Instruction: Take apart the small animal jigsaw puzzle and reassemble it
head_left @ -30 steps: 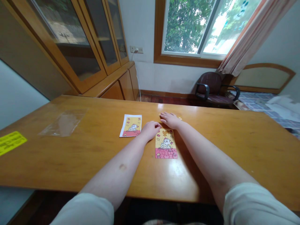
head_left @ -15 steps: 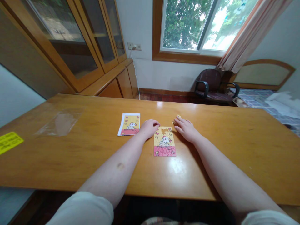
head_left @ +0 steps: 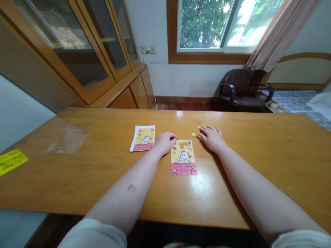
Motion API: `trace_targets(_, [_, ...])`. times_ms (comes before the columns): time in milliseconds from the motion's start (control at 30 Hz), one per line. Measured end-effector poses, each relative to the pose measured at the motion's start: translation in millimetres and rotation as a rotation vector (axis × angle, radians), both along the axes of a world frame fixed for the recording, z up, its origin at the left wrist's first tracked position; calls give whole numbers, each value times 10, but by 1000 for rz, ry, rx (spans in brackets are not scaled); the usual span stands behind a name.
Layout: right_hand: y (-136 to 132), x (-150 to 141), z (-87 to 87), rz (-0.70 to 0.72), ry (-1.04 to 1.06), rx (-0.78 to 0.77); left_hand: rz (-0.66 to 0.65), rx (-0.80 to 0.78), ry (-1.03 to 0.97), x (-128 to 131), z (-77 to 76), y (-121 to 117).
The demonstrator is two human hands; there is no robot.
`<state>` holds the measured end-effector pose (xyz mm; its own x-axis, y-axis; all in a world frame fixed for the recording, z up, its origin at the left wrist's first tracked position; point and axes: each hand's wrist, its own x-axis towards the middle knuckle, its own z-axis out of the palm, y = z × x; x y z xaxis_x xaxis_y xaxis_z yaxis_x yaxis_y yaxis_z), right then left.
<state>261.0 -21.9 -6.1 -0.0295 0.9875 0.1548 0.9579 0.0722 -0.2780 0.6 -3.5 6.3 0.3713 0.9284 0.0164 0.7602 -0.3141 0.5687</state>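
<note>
A small yellow and pink jigsaw puzzle (head_left: 183, 158) with a cartoon animal lies on the wooden table (head_left: 103, 172); a gap shows near its top edge. My left hand (head_left: 165, 142) rests curled at the puzzle's top left corner, fingers closed. My right hand (head_left: 212, 136) lies flat on the table just right of the puzzle's top, fingers stretched out. Two loose yellow pieces (head_left: 193, 134) sit beside its fingertips. A printed reference picture (head_left: 143, 138) of the same image lies left of my left hand.
A clear plastic bag (head_left: 68, 137) lies at the table's left, a yellow sheet (head_left: 11, 161) at the far left edge. Glass-door wooden cabinets (head_left: 85, 55) stand on the left. A dark armchair (head_left: 239, 91) stands under the window beyond the table.
My right hand has moved from above the puzzle's top to the right of it, uncovering the gap and the loose pieces. My left hand has stayed in place.
</note>
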Motion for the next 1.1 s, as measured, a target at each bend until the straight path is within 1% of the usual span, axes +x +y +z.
trace_targets(67, [5, 24, 19, -32, 17, 3, -4, 0, 5, -2, 5, -3])
trace_targets(133, [8, 58, 38, -102, 20, 7, -6, -1, 8, -3, 8, -4])
trace_targets(233, [12, 97, 49, -182, -17, 8, -2, 1, 5, -5, 4, 3])
trace_targets(367, [13, 85, 57, -199, -88, -17, -5, 5, 5, -6, -8, 14])
trace_targets(633, [11, -4, 83, -226, -158, -68, -3, -3, 2, -8, 14, 3])
trace_targets(767, [24, -5, 71, -250, -170, -79, -7, -6, 3, -8, 8, 11])
trace_targets(833, [-2, -37, 93, -258, -161, -59, -7, -6, 5, -6, 2, 17])
trace_targets(900, [-61, -122, 138, -205, -141, -1, -9, -5, 6, -3, -4, 22])
trace_targets(967, [-145, -258, 189, -53, -107, 73, -10, -1, 5, 1, -9, 25])
trace_targets(1033, [-227, -417, 223, 124, -82, 101, -11, 2, 3, 4, -12, 26])
trace_targets(1100, [-282, -558, 225, 221, -80, 104, -12, 7, 1, 9, -11, 25])
